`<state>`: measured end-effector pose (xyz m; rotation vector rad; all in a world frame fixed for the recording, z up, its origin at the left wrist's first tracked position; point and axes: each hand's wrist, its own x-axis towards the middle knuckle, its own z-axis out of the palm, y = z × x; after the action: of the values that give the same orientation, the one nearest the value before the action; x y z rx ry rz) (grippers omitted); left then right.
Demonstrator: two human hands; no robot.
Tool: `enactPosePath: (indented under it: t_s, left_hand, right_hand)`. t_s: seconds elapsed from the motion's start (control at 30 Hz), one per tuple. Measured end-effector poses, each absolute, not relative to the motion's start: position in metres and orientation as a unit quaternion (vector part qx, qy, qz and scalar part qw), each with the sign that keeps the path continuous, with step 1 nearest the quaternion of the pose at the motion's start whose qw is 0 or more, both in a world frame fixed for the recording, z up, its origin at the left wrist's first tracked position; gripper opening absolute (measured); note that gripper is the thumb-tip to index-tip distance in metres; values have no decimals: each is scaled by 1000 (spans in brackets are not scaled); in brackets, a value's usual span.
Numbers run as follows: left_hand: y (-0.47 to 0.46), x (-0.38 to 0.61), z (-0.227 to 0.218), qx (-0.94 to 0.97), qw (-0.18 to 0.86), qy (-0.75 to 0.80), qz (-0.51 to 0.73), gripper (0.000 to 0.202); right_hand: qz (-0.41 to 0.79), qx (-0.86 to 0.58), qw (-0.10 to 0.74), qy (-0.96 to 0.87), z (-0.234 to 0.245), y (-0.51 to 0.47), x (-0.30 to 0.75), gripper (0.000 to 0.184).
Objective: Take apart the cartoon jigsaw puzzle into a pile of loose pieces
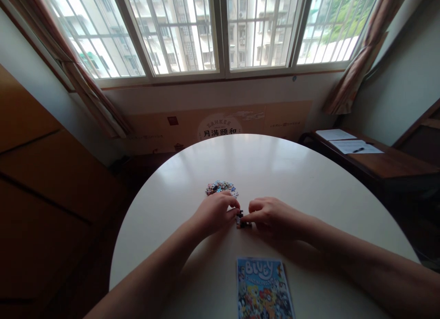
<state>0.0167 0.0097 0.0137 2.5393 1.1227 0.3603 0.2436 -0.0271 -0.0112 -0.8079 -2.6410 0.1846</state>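
Both hands rest on a round white table [309,181], close together near its middle. My left hand [215,212] is curled, its fingertips pinching small dark puzzle pieces [241,220]. My right hand [271,216] is curled too and touches the same little cluster from the right. Just beyond my left hand lies a loose pile of small colourful puzzle pieces [222,188]. A blue printed picture card [263,289] lies flat at the near edge of the table.
A window with bars spans the far wall, with curtains at both sides. A dark wooden desk [385,161] with white papers [354,146] and a pen stands at the right. A brown cabinet [41,181] fills the left side.
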Motion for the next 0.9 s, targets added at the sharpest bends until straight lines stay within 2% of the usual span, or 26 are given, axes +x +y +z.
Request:
enactPosePath:
  t_s: [0.33,0.67,0.9]
  left_hand:
    - [11,17,12,889,197,376,170,12]
    - [31,-8,25,824,158,508,194,15]
    - [34,-7,17,830,168,502,176,13]
  right_hand:
    - [80,-285,186,-937,-16,-23,248,44]
    - [92,-300,187,-931,-16,-27,246,38]
    - [93,-307,192,-928,-17,-27,246,38]
